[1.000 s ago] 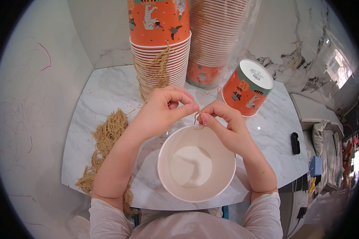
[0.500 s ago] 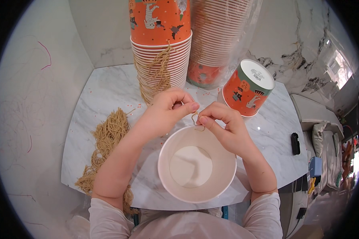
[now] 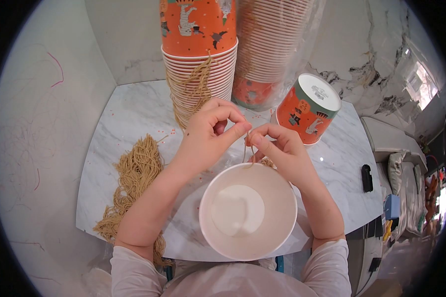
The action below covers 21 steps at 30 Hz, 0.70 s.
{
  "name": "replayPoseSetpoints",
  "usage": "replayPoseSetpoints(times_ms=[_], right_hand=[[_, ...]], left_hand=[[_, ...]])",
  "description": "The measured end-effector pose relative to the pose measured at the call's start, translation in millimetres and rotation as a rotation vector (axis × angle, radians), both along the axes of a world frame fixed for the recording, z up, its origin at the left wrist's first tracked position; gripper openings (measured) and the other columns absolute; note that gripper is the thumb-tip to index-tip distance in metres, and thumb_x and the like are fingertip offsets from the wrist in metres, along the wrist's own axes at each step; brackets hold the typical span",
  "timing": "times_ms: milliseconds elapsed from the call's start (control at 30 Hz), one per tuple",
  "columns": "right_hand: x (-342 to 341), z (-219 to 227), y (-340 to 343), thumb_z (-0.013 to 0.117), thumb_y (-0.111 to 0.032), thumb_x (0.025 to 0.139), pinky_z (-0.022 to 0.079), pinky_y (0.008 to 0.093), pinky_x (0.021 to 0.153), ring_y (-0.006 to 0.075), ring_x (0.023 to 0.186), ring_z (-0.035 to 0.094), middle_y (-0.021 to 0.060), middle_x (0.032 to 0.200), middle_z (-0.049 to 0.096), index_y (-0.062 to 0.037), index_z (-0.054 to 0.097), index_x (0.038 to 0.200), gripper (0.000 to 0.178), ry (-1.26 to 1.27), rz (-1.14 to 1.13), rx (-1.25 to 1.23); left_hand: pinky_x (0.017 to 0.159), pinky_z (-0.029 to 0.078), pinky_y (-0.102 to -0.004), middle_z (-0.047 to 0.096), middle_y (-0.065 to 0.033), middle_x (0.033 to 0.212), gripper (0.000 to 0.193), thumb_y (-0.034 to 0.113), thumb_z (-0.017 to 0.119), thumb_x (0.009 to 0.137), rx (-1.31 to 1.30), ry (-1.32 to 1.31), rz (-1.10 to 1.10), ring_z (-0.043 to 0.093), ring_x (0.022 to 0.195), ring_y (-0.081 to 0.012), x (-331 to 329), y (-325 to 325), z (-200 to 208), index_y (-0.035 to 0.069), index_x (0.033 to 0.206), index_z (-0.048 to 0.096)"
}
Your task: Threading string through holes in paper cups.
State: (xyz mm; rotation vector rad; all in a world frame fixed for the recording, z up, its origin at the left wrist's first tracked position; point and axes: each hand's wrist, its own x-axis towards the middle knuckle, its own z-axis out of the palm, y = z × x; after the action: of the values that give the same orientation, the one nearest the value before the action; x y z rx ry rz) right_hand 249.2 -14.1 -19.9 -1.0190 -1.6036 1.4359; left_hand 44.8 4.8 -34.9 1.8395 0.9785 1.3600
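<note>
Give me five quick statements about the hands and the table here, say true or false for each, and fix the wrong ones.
1. The left hand and the right hand are both at a thin tan cord. True.
2. The open tub is full of cord. False: its white floor is bare.
3. The cord pile lies to the left of the open tub. True.
4. The orange tub at the right stands open end up. False: its flat base is on top.
5. A small black object lies near the right edge of the table. True.
</note>
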Motion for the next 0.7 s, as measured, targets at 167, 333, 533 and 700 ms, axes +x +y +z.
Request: replayPoseSetpoints(times_ms=[167, 333, 533, 700], right_hand=[[1, -7, 11, 0.067, -0.02, 0.101, 0.055, 0.0251, 0.064, 0.0084, 0.078, 0.062, 0.003, 0.091, 0.064, 0.0001, 0.065, 0.107, 0.021, 0.169, 0.015, -0.063], [2, -13, 14, 0.068, -0.02, 0.1, 0.053, 0.0238, 0.063, 0.0095, 0.073, 0.062, 0.0039, 0.089, 0.065, -0.0014, 0.066, 0.106, 0.02, 0.257, 0.062, -0.155], [2, -23, 17, 0.069, -0.02, 0.099, 0.051, 0.0224, 0.063, 0.0101, 0.065, 0.061, 0.0039, 0.087, 0.066, -0.0037, 0.067, 0.106, 0.018, 0.354, 0.084, -0.263], [0, -21, 16, 0.07, -0.018, 0.097, 0.052, 0.0238, 0.068, 0.0088, 0.063, 0.06, 0.0027, 0.086, 0.066, -0.0046, 0.067, 0.104, 0.015, 0.41, 0.073, -0.324]], left_hand=[[0.065, 0.036, -0.0204, 0.061, 0.0018, 0.099, 0.007, 0.01, 0.075, 0.091, -0.049, -0.048, -0.046, 0.042, 0.073, -0.0032, 0, 4, -5, 0.003, 0.093, 0.073], [0.066, 0.037, -0.0201, 0.063, 0.0016, 0.102, 0.009, 0.01, 0.074, 0.093, -0.151, -0.041, -0.079, 0.045, 0.074, -0.0025, 0, 4, -5, 0.002, 0.094, 0.073], [0.072, 0.044, -0.0216, 0.067, -0.0015, 0.109, 0.013, 0.012, 0.073, 0.095, -0.244, -0.129, -0.139, 0.054, 0.081, -0.0041, -1, 7, -10, 0.0, 0.1, 0.074], [0.075, 0.047, -0.0224, 0.068, -0.0026, 0.109, 0.013, 0.012, 0.073, 0.095, -0.223, -0.109, -0.125, 0.057, 0.085, -0.0049, 0, 5, -7, 0.0, 0.1, 0.075]])
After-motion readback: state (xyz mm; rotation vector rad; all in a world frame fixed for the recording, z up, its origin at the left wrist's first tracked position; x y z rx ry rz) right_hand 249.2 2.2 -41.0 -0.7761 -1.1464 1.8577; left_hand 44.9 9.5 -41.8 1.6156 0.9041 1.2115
